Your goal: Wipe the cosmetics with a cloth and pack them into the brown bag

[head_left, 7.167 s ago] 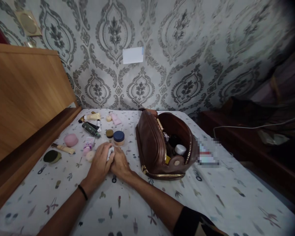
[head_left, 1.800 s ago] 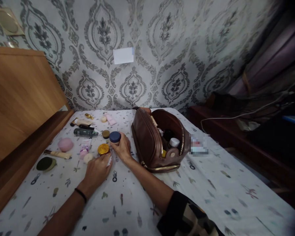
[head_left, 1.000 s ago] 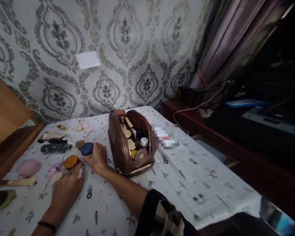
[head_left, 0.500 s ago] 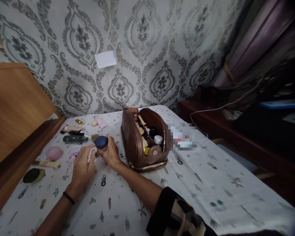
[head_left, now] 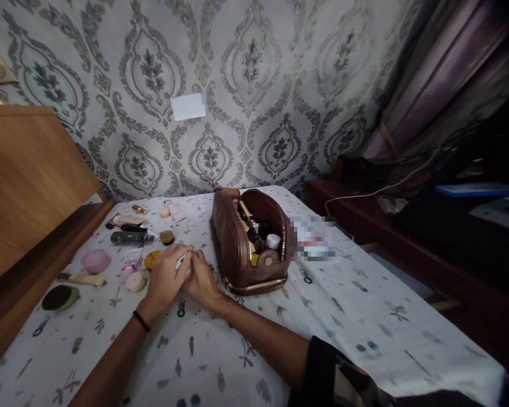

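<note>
Held close together in front of the bag are my left hand [head_left: 166, 280] and my right hand [head_left: 204, 285], with fingers curled over each other. A bit of white wipe or tissue [head_left: 180, 262] shows between the fingers of my left hand. The dark blue rounded case that my right hand gripped a moment ago is hidden behind the fingers. Just left of my hands lie an orange round item [head_left: 152, 260] and a cream-coloured round jar [head_left: 136, 281]. To the right stands a brown toiletry bag [head_left: 231, 249], unzipped, with several bottles and jars inside, including a silver-lidded jar [head_left: 273, 241].
Several cosmetics lie on the patterned white sheet [head_left: 220, 350]: a dark bottle [head_left: 131, 238], a pink sponge-like piece [head_left: 95, 260], a brush [head_left: 85, 280], a dark green round item [head_left: 60, 297] and a pink tube [head_left: 176, 211]. A wooden panel [head_left: 34, 164] borders the left.
Both hands have shifted right and closed together, covering the dark blue case. The orange item and cream jar have come into sight behind my left hand. The view has shifted slightly.
</note>
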A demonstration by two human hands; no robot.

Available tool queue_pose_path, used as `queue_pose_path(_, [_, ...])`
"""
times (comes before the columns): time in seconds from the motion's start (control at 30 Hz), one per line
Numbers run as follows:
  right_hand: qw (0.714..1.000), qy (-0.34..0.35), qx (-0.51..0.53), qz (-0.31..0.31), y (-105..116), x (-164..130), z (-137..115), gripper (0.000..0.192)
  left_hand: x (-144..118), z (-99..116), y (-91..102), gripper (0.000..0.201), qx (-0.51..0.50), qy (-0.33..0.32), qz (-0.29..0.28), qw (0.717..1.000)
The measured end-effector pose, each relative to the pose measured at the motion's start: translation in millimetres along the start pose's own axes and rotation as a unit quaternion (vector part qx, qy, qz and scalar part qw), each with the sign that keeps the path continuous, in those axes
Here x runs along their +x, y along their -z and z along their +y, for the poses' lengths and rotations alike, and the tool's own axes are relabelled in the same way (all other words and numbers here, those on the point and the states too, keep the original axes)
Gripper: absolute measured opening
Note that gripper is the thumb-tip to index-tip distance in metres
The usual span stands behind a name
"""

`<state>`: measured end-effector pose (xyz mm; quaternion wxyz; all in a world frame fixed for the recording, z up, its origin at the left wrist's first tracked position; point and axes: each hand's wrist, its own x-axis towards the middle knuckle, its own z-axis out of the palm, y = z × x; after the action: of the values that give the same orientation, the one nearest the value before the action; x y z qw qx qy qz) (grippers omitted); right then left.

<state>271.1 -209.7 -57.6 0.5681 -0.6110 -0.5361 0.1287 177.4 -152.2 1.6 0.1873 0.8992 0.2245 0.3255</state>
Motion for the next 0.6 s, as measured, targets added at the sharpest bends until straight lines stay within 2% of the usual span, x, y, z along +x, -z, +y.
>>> queue_pose_path(0.17, [0.997,0.043,0.031,-0.047,4,-3,-10,0.055,1,-15,11.4,0.038,-0.154,0.120,0.028,0.980])
queue_pose_path(0.27, [0.996,0.047,0.066,-0.048,4,-2,-11,0.059,0,-24,13.1,0.043,-0.257,0.200,0.026,0.945])
queue_pose_path(0.37, [0.993,0.038,0.110,-0.028,3,-2,-10,0.062,0,-27,10.2,0.047,-0.350,0.266,0.039,0.897])
queue_pose_path(0.43, [0.989,0.024,0.144,-0.015,3,-1,-10,0.063,0,-27,6.8,0.049,-0.391,0.292,0.061,0.871])
queue_pose_path(0.5, [0.981,-0.007,0.195,-0.008,3,0,-11,0.064,1,-25,3.2,0.052,-0.413,0.302,0.077,0.856])
queue_pose_path(0.6, [0.957,-0.065,0.283,0.004,0,0,-10,0.066,0,-19,-0.3,0.059,-0.407,0.293,0.077,0.862])
